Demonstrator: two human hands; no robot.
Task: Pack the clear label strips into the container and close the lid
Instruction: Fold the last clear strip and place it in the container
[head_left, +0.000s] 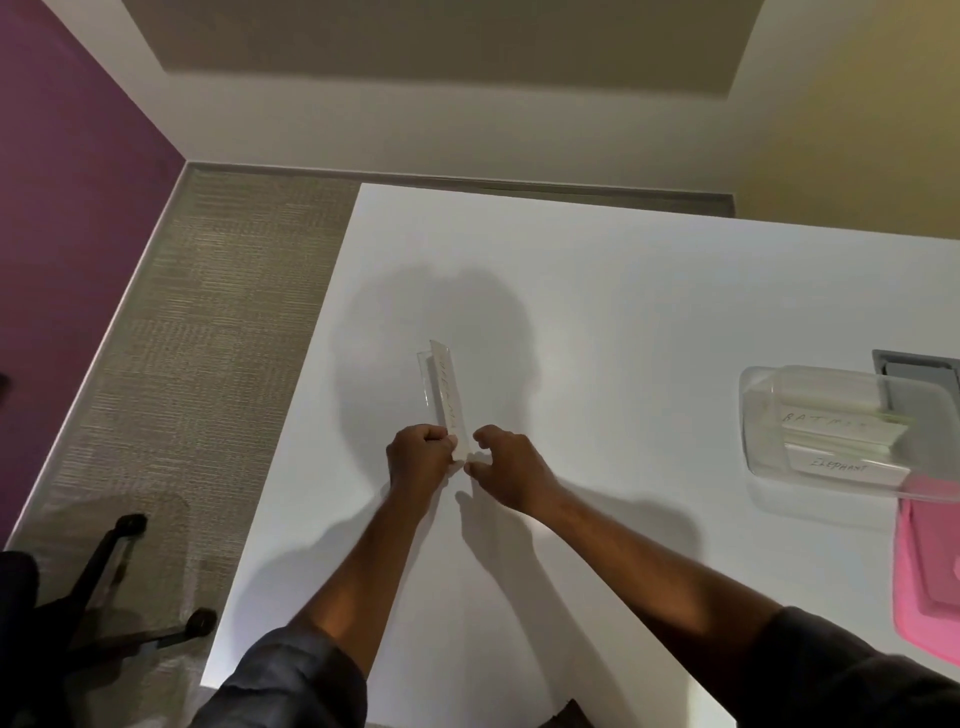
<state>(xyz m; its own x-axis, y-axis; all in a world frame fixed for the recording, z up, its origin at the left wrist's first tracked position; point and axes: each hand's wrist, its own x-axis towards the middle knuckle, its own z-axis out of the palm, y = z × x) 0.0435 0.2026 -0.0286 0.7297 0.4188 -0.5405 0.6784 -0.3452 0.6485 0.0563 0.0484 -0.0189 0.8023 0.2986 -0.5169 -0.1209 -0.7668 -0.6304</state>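
Note:
A clear label strip (445, 387) with a white handwritten paper insert lies lengthwise on the white table (597, 291), pointing away from me. My left hand (418, 457) pinches its near end between thumb and fingers. My right hand (503, 467) is curled just right of that end, fingertips touching or nearly touching it; I cannot tell if it grips. At the right stands a clear plastic container (769, 415), holding several label strips (836, 447) marked with handwritten words. A pink lid (930, 582) lies beside it at the right edge.
A grey inset panel (919, 366) sits in the table behind the container. The table's left edge runs close to my left arm, with carpet (197, 338) and an office chair base (98, 577) below. A purple wall stands at the left.

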